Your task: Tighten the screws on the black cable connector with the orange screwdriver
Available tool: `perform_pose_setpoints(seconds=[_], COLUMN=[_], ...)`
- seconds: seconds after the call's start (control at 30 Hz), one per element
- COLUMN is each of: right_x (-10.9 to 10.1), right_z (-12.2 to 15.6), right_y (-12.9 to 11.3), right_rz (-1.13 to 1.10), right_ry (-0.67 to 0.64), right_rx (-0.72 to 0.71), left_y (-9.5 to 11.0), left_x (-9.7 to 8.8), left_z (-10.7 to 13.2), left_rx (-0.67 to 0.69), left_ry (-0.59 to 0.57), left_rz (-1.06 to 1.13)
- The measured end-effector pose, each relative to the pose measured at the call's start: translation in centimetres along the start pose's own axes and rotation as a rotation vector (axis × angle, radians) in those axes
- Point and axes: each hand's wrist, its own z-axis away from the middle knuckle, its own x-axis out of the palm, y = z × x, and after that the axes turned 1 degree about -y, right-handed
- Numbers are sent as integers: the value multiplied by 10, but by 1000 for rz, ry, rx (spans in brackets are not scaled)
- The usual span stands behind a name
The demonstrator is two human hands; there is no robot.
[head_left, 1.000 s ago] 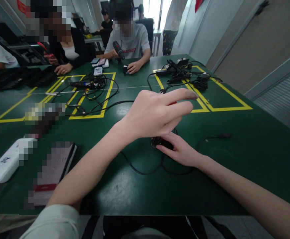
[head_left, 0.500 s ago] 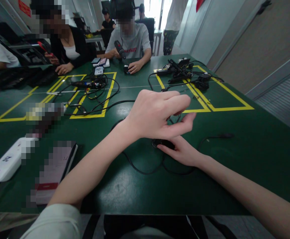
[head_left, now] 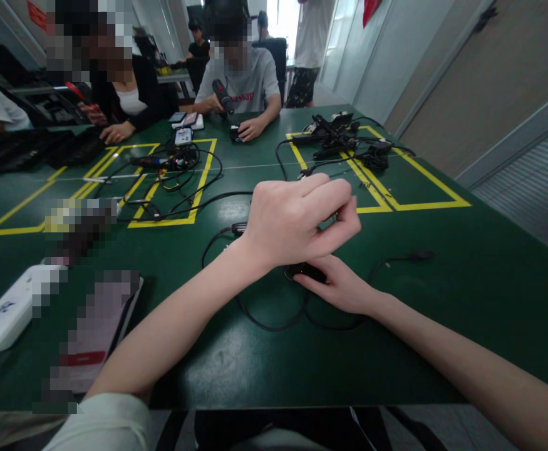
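Note:
My left hand (head_left: 302,219) is raised over the table, fingers curled and thumb tip pressed against the bent index finger. Whatever sits in that pinch, if anything, is hidden behind the fingers. Below and slightly right, my right hand (head_left: 339,285) rests low at the table with its thumb along a black rounded device (head_left: 309,272). My left hand covers part of that device, and its exact kind does not show. A thin black cable (head_left: 274,329) loops over the table around it. Another cable end with a dark plug (head_left: 419,255) lies to the right.
A phone (head_left: 98,332) and a white power strip (head_left: 15,307) lie at the left. Tangled black cables (head_left: 180,160) and a heap of black adapters (head_left: 334,138) occupy yellow-taped areas. Across the table (head_left: 236,376), a co-worker holds a power drill (head_left: 222,94); another sits left.
My left thumb has closed in against the index finger, and the hand sits slightly lower. My right hand stays on the black device. The camera view has shifted a little.

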Motion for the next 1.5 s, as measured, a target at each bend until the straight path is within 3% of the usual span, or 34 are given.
perform_pose_setpoints(seconds=[0.2,0.33,0.5,0.6,0.8,0.9,1.03,1.2,1.5], right_x=[2,1,0,1,3,3,2,1,2], right_z=[2,2,0,0,2,2,1,1,1], right_y=[1,2,2,3,4,2,2,3,3], right_rz=[-18,-3,32,48,51,42,48,67,61], right_ry=[2,-2,-4,2,16,24,17,4,10], right_rx=[-16,-17,-26,-30,-36,-35,-37,-37,-51], left_y=[12,17,5,-8,-13,-8,-10,-17,-19], left_x=[-3,-12,-18,-12,3,2,-1,-1,-4], left_z=[0,-5,-9,-6,5,4,3,3,2], left_rx=[-90,-207,-158,-11,153,223,189,83,167], left_ry=[-9,-141,-229,-182,137,120,12,27,-8], left_rz=[-121,-203,-179,-88,-35,-18,37,138,118])
